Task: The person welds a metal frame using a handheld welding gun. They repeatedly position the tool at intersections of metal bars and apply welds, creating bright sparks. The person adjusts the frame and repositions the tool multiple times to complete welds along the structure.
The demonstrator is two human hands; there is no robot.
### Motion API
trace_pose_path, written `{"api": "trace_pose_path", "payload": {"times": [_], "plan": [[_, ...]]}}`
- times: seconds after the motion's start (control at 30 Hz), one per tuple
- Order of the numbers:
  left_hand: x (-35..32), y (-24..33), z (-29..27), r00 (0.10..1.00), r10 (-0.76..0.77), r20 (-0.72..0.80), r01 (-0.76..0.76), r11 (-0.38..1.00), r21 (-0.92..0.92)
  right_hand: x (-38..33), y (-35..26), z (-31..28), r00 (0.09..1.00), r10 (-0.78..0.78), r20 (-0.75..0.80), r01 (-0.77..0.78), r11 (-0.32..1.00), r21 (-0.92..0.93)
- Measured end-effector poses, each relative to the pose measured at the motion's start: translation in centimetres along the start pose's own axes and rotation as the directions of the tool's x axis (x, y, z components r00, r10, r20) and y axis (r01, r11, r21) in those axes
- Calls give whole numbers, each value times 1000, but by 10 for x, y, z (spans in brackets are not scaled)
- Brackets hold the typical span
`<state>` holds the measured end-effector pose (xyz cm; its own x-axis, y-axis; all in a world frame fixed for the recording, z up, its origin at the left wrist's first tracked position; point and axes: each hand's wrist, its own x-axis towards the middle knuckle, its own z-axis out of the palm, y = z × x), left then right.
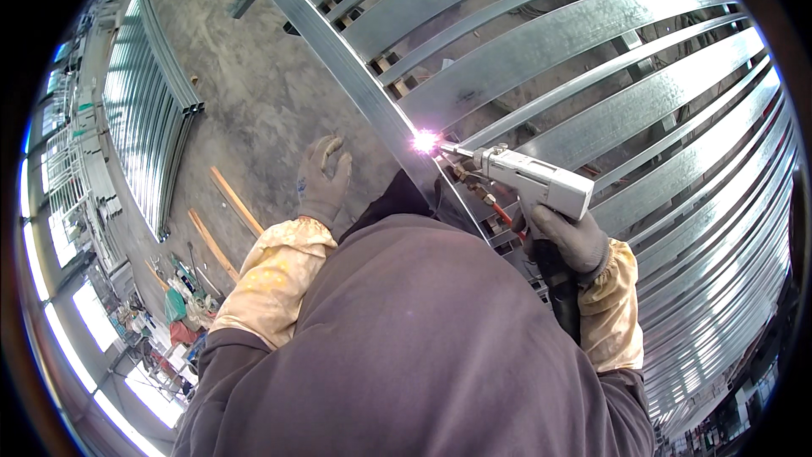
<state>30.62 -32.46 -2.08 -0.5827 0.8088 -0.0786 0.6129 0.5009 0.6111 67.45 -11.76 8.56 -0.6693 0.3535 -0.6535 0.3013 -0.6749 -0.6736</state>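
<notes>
My right hand (577, 243), in a grey glove, is wrapped round the grip of a white handheld welding gun (543, 181). The gun's nozzle points left, and a bright pink-white glare (425, 141) burns at its tip. That glare sits where a long galvanized side rail (338, 59) meets the ends of the cross slats (550, 30), and it hides the joint itself. A black hose (560, 296) hangs below the grip. My left hand (321, 184), gloved too, is held in the air left of the rail, empty, with fingers apart and slightly curled.
Many more metal slats (702, 313) spread out to the right. A stack of ribbed metal panels (139, 118) lies on the concrete floor (245, 85) at far left. Two wooden strips (237, 201) lie near my left forearm, with assorted tools and bags (178, 300) beyond them.
</notes>
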Motion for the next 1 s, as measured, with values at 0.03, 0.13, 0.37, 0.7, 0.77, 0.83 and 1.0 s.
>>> {"api": "trace_pose_path", "payload": {"times": [0.03,0.13,0.37,0.7,0.77,0.83,1.0], "plan": [[-1,-1,-3,1000,16,2,-16,1000,23,1,0,1,1000,-15,-3,15,1000,-1],[-4,-2,-11,999,37,-4,-36,998,58,0,-1,1,999,-29,13,29,1000,-9],[-30,0,-27,998,-45,-50,42,997,-61,-3,-10,7,1000,-17,21,18,998,-66],[-86,-45,-43,987,-115,-116,115,993,-9,-5,-14,10,999,42,-31,-45,992,-116],[-97,-43,-39,966,-238,-98,216,957,-194,-2,-9,6,999,26,-22,-29,989,-147],[-104,-43,-39,955,-286,-78,259,933,-251,-2,-9,9,999,22,-24,-25,992,-124],[-109,-44,-41,974,-197,-112,189,979,-74,-1,-10,11,1000,-3,-5,2,990,-142]]}}
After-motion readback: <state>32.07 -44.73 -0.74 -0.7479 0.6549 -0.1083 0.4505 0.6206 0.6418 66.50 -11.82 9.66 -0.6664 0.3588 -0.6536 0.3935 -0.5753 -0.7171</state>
